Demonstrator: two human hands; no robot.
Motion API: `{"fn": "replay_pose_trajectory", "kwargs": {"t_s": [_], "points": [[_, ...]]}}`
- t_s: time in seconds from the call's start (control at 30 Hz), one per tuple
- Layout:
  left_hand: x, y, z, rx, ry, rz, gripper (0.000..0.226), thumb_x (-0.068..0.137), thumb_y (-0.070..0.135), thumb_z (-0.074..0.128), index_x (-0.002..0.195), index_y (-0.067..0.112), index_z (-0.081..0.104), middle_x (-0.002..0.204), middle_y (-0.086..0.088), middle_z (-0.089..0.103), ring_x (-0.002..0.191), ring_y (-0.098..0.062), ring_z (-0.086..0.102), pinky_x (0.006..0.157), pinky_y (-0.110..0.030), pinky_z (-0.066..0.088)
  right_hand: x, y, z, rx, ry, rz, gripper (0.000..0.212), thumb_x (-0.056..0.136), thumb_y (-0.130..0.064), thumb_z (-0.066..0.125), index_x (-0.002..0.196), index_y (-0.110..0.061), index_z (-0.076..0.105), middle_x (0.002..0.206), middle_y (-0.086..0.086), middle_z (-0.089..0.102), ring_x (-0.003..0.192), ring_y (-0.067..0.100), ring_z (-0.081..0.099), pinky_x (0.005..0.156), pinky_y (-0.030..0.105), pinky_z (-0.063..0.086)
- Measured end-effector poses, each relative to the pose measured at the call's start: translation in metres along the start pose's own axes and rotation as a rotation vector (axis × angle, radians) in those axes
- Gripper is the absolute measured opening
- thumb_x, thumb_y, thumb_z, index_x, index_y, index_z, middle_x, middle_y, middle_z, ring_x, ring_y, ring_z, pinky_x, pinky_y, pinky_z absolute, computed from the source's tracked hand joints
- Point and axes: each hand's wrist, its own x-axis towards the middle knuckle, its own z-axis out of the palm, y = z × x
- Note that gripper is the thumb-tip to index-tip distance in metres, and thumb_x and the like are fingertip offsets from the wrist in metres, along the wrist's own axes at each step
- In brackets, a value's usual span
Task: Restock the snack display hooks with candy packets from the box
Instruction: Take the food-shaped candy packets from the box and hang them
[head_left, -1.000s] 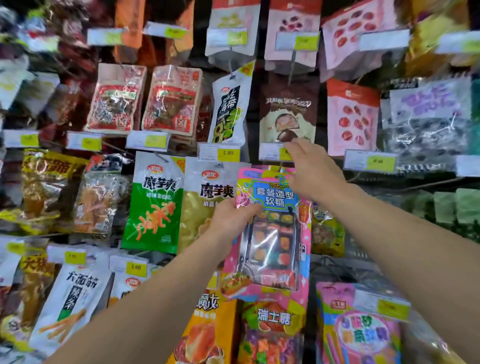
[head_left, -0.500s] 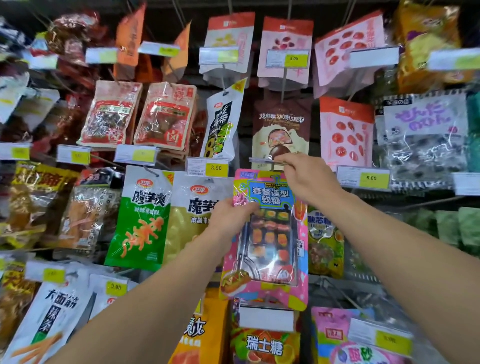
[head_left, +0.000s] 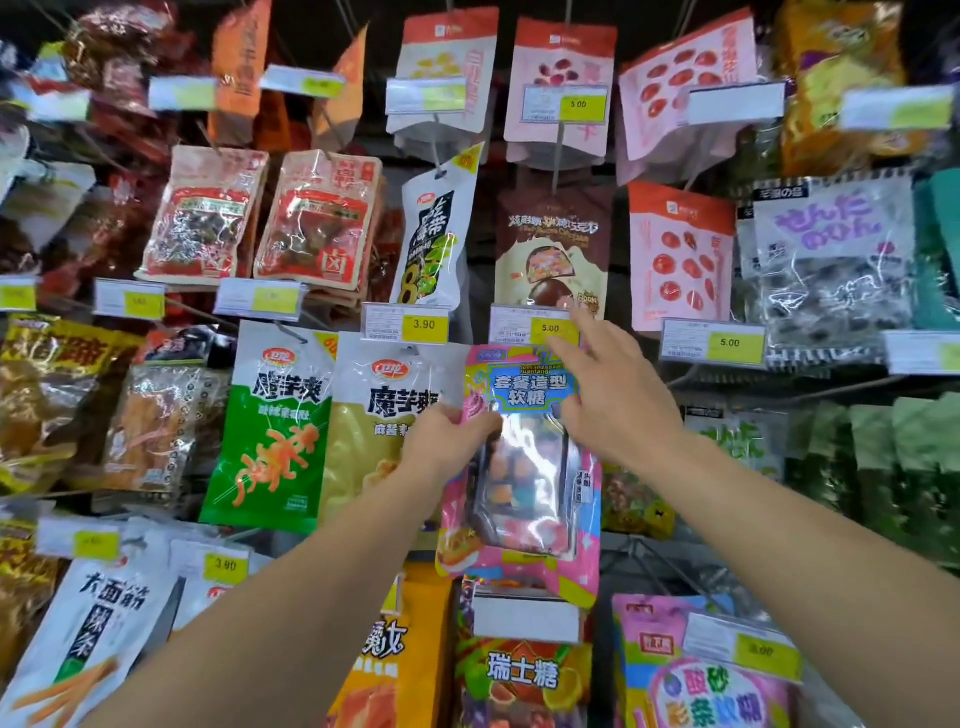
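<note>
Candy packet (head_left: 524, 457) between both hands (head_left: 447, 436)

Glossy plastic candy packet (head_left: 524, 457) with clear window; paper price tag (head_left: 535, 326).

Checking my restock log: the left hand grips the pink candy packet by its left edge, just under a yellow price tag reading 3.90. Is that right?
Not quite. In the head view the left hand does grip the pink candy packet by its left edge, but the yellow price tag directly above it reads 5.00. The 3.90 tag hangs one hook to the left, above the yellow-and-white snack packet.
</note>
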Motion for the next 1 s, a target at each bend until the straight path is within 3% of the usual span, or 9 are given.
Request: {"fn": "replay_pose_trajectory", "kwargs": {"t_s": [0.07,0.17,0.3,0.4,0.5,0.67,0.83,0.93,1.0], "points": [[-0.004,-0.007,-0.005,-0.016,-0.003,-0.02,0.03,0.072,0.041,0.08,0.079,0.019,0.061,0.068,0.002,0.06,0.068,-0.02,0.056,0.058,-0.026,0.04,-0.018,-0.003,0.009,0.019,0.012,0.024,0.068,0.087,-0.02,0.055,0.151,-0.026,0.034,0.165,-0.002,0.005,0.148,0.023,0.01,0.116,0.042,0.031],[-0.011,-0.02,-0.011,0.02,-0.081,-0.05,0.046,0.061,0.04,0.085,0.094,0.018,0.063,0.085,-0.003,0.07,0.076,-0.021,0.066,0.067,-0.033,0.053,-0.05,-0.015,0.025,0.072,-0.039,0.075,0.064,0.09,-0.033,0.058,0.149,-0.023,0.036,0.163,0.001,0.013,0.146,0.025,0.017,0.116,0.042,0.029],[-0.017,-0.043,-0.014,0.049,-0.186,-0.03,0.058,0.044,0.051,0.081,0.09,0.017,0.07,0.075,-0.003,0.073,0.065,-0.023,0.067,0.067,-0.045,0.058,-0.092,-0.03,0.049,0.179,-0.077,0.236,0.077,0.086,-0.046,0.059,0.152,-0.029,0.024,0.162,-0.005,0.003,0.145,0.03,0.022,0.113,0.048,0.034],[-0.023,-0.047,-0.015,0.121,-0.203,0.001,0.047,0.052,0.041,0.081,0.089,0.02,0.061,0.078,-0.002,0.072,0.069,-0.019,0.065,0.07,-0.041,0.055,-0.104,-0.035,0.054,0.334,-0.1,0.311,0.074,0.086,-0.039,0.064,0.148,-0.031,0.024,0.156,-0.018,0.002,0.126,0.031,0.049,0.097,0.047,0.048],[-0.032,-0.046,-0.015,0.188,-0.15,0.099,0.047,0.068,0.016,0.081,0.099,0.016,0.046,0.08,0.003,0.066,0.072,-0.014,0.063,0.066,-0.031,0.049,-0.099,-0.032,0.055,0.343,-0.088,0.36,0.066,0.088,-0.028,0.066,0.145,-0.031,0.031,0.155,-0.016,0.01,0.117,0.027,0.056,0.094,0.043,0.049],[-0.04,-0.052,-0.008,0.371,-0.226,0.187,0.034,0.079,0.008,0.069,0.106,0.02,0.053,0.087,-0.006,0.067,0.072,-0.022,0.059,0.062,-0.031,0.046,-0.091,-0.029,0.069,0.352,-0.142,0.429,0.069,0.09,-0.023,0.067,0.147,-0.029,0.029,0.157,-0.009,0.013,0.121,0.029,0.054,0.098,0.043,0.048],[-0.043,-0.055,-0.009,0.36,-0.36,0.09,0.058,0.084,0.012,0.067,0.136,0.022,0.043,0.106,-0.008,0.064,0.07,-0.018,0.056,0.052,-0.024,0.039,-0.092,-0.032,0.076,0.322,-0.238,0.447,0.076,0.092,-0.032,0.064,0.153,-0.028,0.017,0.163,-0.008,-0.003,0.126,0.029,0.052,0.094,0.043,0.048],[-0.048,-0.054,-0.017,0.312,-0.362,0.049,0.062,0.084,0.012,0.065,0.141,0.024,0.041,0.109,-0.004,0.06,0.072,-0.013,0.057,0.057,-0.025,0.044,-0.095,-0.036,0.075,0.333,-0.255,0.469,0.076,0.092,-0.037,0.06,0.154,-0.027,0.017,0.164,-0.01,-0.003,0.139,0.026,0.039,0.102,0.043,0.043],[-0.05,-0.055,-0.023,0.339,-0.356,0.06,0.067,0.084,0.019,0.068,0.145,0.024,0.04,0.123,-0.003,0.059,0.092,-0.018,0.059,0.074,-0.026,0.047,-0.097,-0.04,0.072,0.317,-0.272,0.476,0.077,0.092,-0.038,0.06,0.155,-0.027,0.017,0.164,-0.009,-0.003,0.143,0.027,0.032,0.106,0.044,0.041]]}}
